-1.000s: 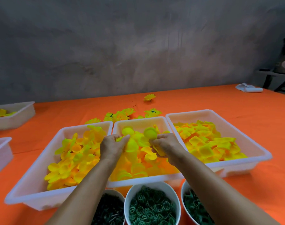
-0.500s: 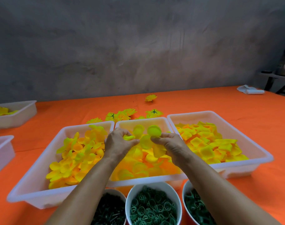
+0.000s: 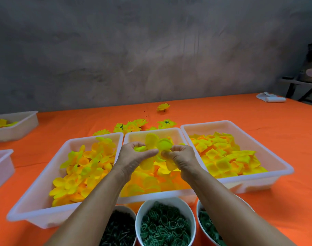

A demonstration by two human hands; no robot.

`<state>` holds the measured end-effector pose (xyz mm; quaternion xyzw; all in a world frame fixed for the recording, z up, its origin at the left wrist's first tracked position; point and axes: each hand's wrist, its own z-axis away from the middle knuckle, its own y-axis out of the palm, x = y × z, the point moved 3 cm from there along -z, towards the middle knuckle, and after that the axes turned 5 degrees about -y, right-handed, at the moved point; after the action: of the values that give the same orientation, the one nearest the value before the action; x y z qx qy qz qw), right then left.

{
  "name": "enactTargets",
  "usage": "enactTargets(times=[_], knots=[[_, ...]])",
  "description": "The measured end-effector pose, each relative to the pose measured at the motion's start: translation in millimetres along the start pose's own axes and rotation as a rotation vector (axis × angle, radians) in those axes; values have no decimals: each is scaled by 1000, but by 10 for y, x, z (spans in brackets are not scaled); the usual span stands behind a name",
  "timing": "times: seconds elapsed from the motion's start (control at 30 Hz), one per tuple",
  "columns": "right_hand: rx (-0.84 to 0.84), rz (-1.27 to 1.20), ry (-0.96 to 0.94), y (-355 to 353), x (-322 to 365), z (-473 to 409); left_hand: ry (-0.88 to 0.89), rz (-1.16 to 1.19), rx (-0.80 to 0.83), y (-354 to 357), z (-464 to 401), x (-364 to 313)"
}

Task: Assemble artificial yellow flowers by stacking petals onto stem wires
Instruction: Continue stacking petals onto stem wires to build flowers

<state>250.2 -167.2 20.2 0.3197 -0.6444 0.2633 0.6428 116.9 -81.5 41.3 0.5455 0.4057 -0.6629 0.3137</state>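
Hands (image 3: 158, 157) lifted higher, pinching petal piece (image 3: 152, 150), lobes fanned upward

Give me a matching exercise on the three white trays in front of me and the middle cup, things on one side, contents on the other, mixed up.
Things:
1. left tray
2. middle tray
3. right tray
4. middle cup

Contents:
A. green rings
B. squarish yellow-orange petals
C. round yellow petals, both hands above it
D. multi-lobed yellow-orange petal layers

Pairs: 1-D, 2-C, 3-B, 4-A
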Motion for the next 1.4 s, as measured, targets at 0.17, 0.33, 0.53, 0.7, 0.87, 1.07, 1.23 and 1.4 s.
enactTargets(times=[0.17, 0.33, 0.53, 0.7, 0.87, 1.07, 1.23, 1.4], knots=[[66, 134, -35, -70, 29, 13, -15, -124, -82, 49, -93, 89], [34, 262, -135, -354, 130, -82, -24, -565, -101, 139, -134, 145], [-166, 466, -246, -1127, 319, -207, 28, -953, -174, 225, -128, 99], [69, 1124, -116, -1435, 214, -209, 147, -1166, -308, 335, -108, -107], [182, 1552, -51, -1334, 24, -205, 265, -1157, -345, 558, -40, -225], [59, 1439, -139, -1350, 59, -244, 386, -960, -227, 838, -24, -276], [-87, 1086, -212, -1510, 68, -291, 506, -765, -126, 1044, -61, -311], [-219, 550, -213, -1626, 6, -338, 563, -604, 16, 1312, -113, -323]])
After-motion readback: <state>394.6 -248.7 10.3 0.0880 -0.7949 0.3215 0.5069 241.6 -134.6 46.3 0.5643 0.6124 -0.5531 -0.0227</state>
